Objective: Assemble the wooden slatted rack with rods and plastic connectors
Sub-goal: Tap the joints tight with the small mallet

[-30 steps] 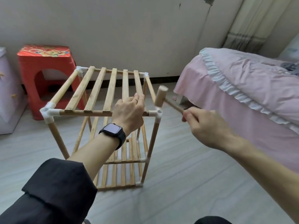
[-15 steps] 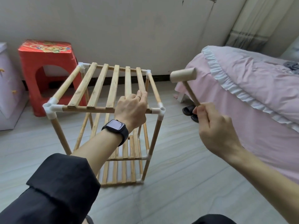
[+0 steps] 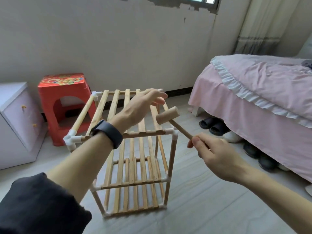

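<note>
The head view shows the left hand (image 3: 143, 105) stretched forward over the top level of the wooden rack (image 3: 172, 159), released and holding nothing, its fingers (image 3: 159, 95) extended and loosely spread above the far right end of the slats; they are blurred, and whether they touch the wood cannot be told. A dark watch (image 3: 108, 132) sits on that wrist, which crosses above the near top rod (image 3: 143, 133), and a dark sleeve (image 3: 33, 208) covers the forearm lower down. The right hand (image 3: 211, 149) is clenched around the thin handle of a small wooden mallet (image 3: 167, 115), thumb and fingers pinching the handle's near end. The mallet's head points up and to the left, raised just above and beyond the white connector (image 3: 172, 132) at the rack's near right top corner, apart from it. The rack stands upright on the floor (image 3: 202, 208) between the 2 hands, with 3 slatted levels and white connectors at its corners. Behind it are a red stool (image 3: 64, 98) and a pale cabinet (image 3: 15, 124); a pink bed (image 3: 253, 98) lies to the right, with shoes (image 3: 212, 125) beneath it.
</note>
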Tool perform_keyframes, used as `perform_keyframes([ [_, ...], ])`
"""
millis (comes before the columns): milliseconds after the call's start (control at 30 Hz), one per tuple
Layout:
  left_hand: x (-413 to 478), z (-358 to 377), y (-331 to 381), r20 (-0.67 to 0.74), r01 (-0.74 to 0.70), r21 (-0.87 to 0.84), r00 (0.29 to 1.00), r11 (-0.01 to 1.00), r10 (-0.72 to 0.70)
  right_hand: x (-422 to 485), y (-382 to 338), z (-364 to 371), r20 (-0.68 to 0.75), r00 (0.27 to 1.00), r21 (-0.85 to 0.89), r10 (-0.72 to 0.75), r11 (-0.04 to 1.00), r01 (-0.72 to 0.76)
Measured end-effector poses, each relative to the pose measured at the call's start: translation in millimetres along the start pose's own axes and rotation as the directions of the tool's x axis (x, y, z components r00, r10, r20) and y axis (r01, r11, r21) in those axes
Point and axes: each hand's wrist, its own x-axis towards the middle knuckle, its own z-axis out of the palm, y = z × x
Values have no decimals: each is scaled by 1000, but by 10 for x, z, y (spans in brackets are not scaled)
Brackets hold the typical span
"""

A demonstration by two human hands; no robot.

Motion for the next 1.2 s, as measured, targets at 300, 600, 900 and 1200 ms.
perform_keyframes([
  [300,-286,274,29,139,205,-316,976,926,-169,-47,-378,-78,148,987,-34,-56,998,61],
  [600,-592,427,-256,-98,146,-486,971,862,-220,-241,-657,160,190,982,-254,18,967,31],
  [900,-599,357,-293,-280,38,-464,942,885,-187,-127,-772,290,160,987,-256,-32,964,73],
  [1200,-622,286,-280,-316,-4,-384,940,923,-127,-61,-717,385,238,970,188,54,977,-101],
])
